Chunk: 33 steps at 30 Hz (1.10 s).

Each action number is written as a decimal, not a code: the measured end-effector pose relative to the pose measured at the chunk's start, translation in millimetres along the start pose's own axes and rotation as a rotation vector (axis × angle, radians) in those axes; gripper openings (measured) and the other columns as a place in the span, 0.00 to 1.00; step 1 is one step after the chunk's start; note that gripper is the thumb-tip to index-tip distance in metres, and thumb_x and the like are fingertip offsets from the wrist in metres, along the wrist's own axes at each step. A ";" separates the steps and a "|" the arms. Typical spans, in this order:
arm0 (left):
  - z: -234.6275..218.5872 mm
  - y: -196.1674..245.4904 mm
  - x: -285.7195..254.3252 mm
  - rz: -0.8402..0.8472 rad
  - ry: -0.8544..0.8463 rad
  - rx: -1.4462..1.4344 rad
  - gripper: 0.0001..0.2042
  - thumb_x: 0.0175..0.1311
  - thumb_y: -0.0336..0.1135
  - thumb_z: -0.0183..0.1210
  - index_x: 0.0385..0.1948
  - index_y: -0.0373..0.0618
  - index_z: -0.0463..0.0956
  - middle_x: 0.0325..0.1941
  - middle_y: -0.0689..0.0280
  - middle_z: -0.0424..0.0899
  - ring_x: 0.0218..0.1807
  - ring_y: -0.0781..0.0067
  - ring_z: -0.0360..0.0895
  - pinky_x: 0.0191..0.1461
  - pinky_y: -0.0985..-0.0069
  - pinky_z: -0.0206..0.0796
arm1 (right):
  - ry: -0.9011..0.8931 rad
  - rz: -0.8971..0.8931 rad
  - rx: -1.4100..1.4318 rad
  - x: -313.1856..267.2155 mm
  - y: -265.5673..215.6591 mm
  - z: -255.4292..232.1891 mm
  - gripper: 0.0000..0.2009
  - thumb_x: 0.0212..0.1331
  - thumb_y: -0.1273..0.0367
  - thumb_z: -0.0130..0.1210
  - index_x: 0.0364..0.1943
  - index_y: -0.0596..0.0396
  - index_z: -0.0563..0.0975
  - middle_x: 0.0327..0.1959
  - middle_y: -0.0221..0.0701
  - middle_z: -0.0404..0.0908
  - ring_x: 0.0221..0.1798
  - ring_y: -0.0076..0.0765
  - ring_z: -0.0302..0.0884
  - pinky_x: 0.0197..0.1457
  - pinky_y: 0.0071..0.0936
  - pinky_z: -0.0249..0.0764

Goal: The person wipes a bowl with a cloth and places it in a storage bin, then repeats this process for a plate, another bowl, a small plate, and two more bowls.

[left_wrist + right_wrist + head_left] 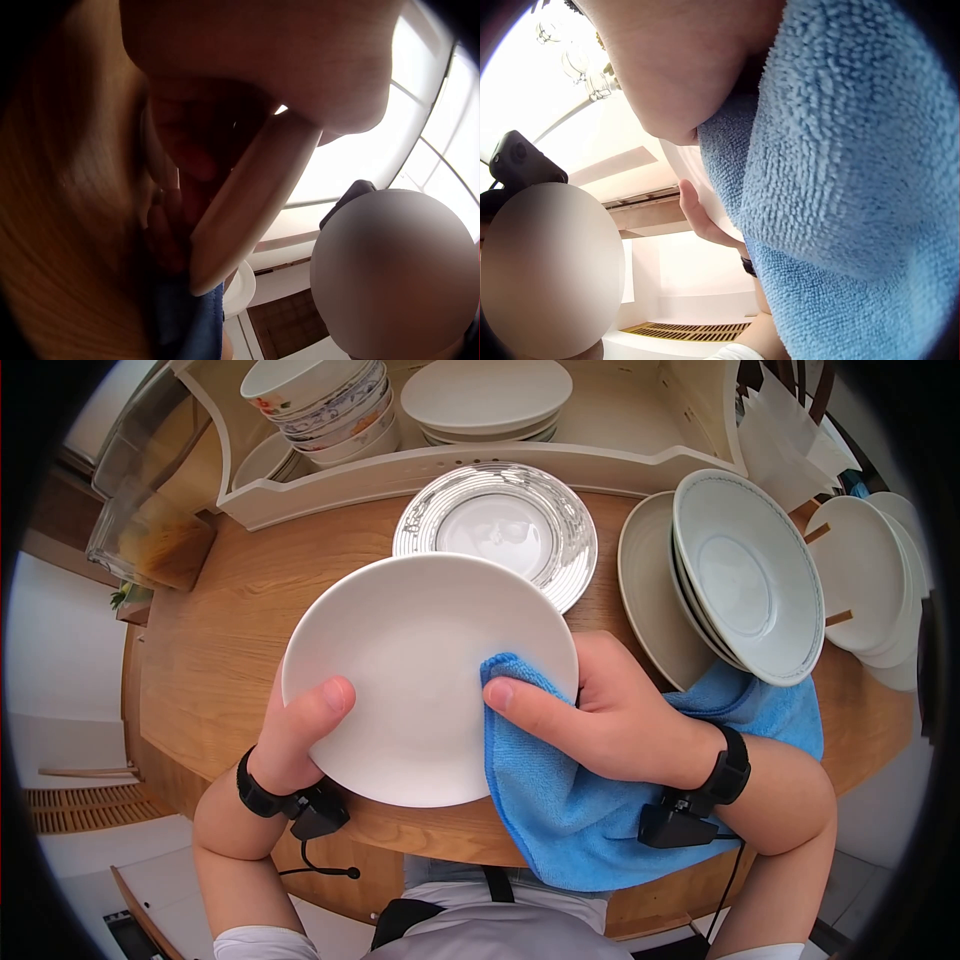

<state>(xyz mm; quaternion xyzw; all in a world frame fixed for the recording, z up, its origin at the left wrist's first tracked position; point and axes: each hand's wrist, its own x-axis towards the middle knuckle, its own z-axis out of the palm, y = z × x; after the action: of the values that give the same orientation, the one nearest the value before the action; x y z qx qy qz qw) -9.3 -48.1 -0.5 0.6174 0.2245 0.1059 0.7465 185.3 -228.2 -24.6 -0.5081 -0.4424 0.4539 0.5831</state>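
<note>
Held up in front of the body is a plain white plate (420, 650), its face toward the head camera. My left hand (300, 725) grips its left edge, thumb on the face and fingers behind, where the left wrist view shows them under the rim. At the right edge my right hand (610, 710) pinches the plate through a blue cloth (560, 800), thumb pressing the cloth onto the face. The cloth hangs below that hand and fills much of the right wrist view. Behind the held plate, a silver-patterned plate (495, 530) lies on the wooden table (230, 610).
To the right, a stack of pale bowls (750, 575) leans over a beige plate (645, 590). Further right, white plates (860, 575) stand in a wooden rack. At the back, a cream shelf (640, 445) bears stacked bowls (330, 410) and white plates (487, 395).
</note>
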 end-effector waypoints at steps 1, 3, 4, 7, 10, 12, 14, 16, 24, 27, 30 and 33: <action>1.3 1.1 0.0 0.003 0.003 0.005 0.37 0.63 0.54 0.60 0.66 0.35 0.63 0.61 0.52 0.77 0.61 0.61 0.77 0.61 0.67 0.72 | -0.003 0.002 -0.001 0.1 0.0 -0.1 0.16 0.70 0.64 0.56 0.51 0.65 0.78 0.42 0.34 0.85 0.44 0.26 0.80 0.48 0.27 0.76; 1.8 1.9 -0.3 0.006 0.006 0.010 0.37 0.62 0.53 0.61 0.66 0.35 0.63 0.61 0.52 0.77 0.61 0.61 0.77 0.61 0.67 0.72 | -0.004 -0.003 -0.005 0.2 0.6 -0.2 0.16 0.70 0.64 0.56 0.51 0.65 0.78 0.42 0.34 0.85 0.43 0.26 0.80 0.48 0.27 0.76; 1.5 2.0 -0.5 0.003 0.004 0.011 0.37 0.62 0.53 0.61 0.66 0.35 0.63 0.61 0.52 0.77 0.61 0.61 0.77 0.61 0.67 0.72 | -0.005 -0.008 -0.009 0.3 1.1 -0.2 0.16 0.70 0.64 0.56 0.50 0.65 0.79 0.42 0.35 0.86 0.43 0.26 0.80 0.48 0.27 0.77; 1.9 1.7 -0.5 0.000 0.004 0.007 0.38 0.61 0.53 0.62 0.66 0.35 0.62 0.61 0.52 0.76 0.61 0.61 0.77 0.61 0.66 0.72 | 0.002 -0.025 -0.012 -0.1 3.4 -0.2 0.15 0.70 0.65 0.56 0.50 0.65 0.79 0.42 0.35 0.86 0.44 0.27 0.81 0.48 0.27 0.77; 2.6 2.5 -0.3 -0.005 0.006 0.003 0.38 0.60 0.52 0.62 0.67 0.35 0.62 0.61 0.52 0.76 0.61 0.61 0.77 0.62 0.66 0.72 | 0.007 -0.042 -0.013 0.1 4.2 -0.2 0.15 0.69 0.65 0.56 0.50 0.65 0.79 0.42 0.36 0.86 0.44 0.27 0.81 0.48 0.27 0.77; 2.6 2.7 -0.4 -0.009 0.006 0.004 0.38 0.60 0.52 0.63 0.67 0.35 0.62 0.61 0.52 0.76 0.61 0.60 0.77 0.62 0.66 0.72 | 0.008 -0.039 -0.015 -0.1 2.7 -0.1 0.15 0.69 0.65 0.56 0.50 0.65 0.79 0.42 0.36 0.86 0.44 0.27 0.81 0.48 0.27 0.77; 2.3 2.4 -0.4 -0.021 0.011 0.006 0.39 0.59 0.51 0.63 0.67 0.35 0.61 0.62 0.51 0.76 0.61 0.60 0.77 0.62 0.66 0.72 | 0.009 -0.035 -0.017 0.0 1.6 0.2 0.15 0.69 0.66 0.56 0.50 0.65 0.79 0.42 0.36 0.86 0.44 0.27 0.81 0.49 0.27 0.77; 2.4 3.1 -1.2 -0.032 0.016 0.004 0.39 0.59 0.51 0.63 0.67 0.34 0.62 0.61 0.51 0.76 0.61 0.59 0.77 0.61 0.66 0.73 | 0.004 -0.022 -0.005 -0.1 1.0 0.4 0.15 0.69 0.66 0.56 0.51 0.65 0.79 0.43 0.36 0.86 0.45 0.27 0.81 0.49 0.27 0.77; 0.0 9.7 -4.0 -0.105 -0.015 0.037 0.37 0.57 0.41 0.64 0.69 0.37 0.62 0.65 0.56 0.75 0.66 0.65 0.72 0.68 0.66 0.63 | 0.006 -0.032 -0.009 0.1 1.0 1.3 0.14 0.69 0.67 0.56 0.50 0.65 0.79 0.42 0.35 0.86 0.44 0.27 0.80 0.50 0.27 0.76; 2.1 12.3 -4.1 -0.089 -0.017 0.061 0.36 0.58 0.40 0.64 0.69 0.36 0.63 0.65 0.56 0.76 0.66 0.65 0.72 0.67 0.67 0.63 | 0.002 -0.041 -0.023 0.6 1.4 0.8 0.14 0.69 0.67 0.56 0.50 0.65 0.79 0.42 0.35 0.85 0.44 0.27 0.80 0.49 0.27 0.76; 2.1 11.9 -3.8 -0.084 -0.016 0.062 0.35 0.58 0.39 0.64 0.68 0.36 0.63 0.64 0.56 0.76 0.66 0.65 0.72 0.67 0.67 0.63 | -0.001 -0.054 -0.037 1.1 2.5 0.2 0.14 0.69 0.67 0.56 0.50 0.65 0.79 0.41 0.35 0.85 0.43 0.27 0.80 0.48 0.27 0.76; 2.4 11.4 -4.6 -0.086 -0.024 0.051 0.34 0.59 0.38 0.63 0.68 0.36 0.64 0.63 0.56 0.77 0.65 0.65 0.73 0.67 0.67 0.63 | -0.002 -0.058 -0.041 1.0 2.3 0.2 0.14 0.69 0.67 0.56 0.49 0.64 0.79 0.40 0.35 0.85 0.42 0.27 0.80 0.48 0.28 0.76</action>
<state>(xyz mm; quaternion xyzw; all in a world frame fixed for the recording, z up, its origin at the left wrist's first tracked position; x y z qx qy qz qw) -10.8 -49.7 11.8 0.6273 0.2444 0.0607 0.7369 185.1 -227.0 -26.8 -0.5065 -0.4668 0.4284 0.5848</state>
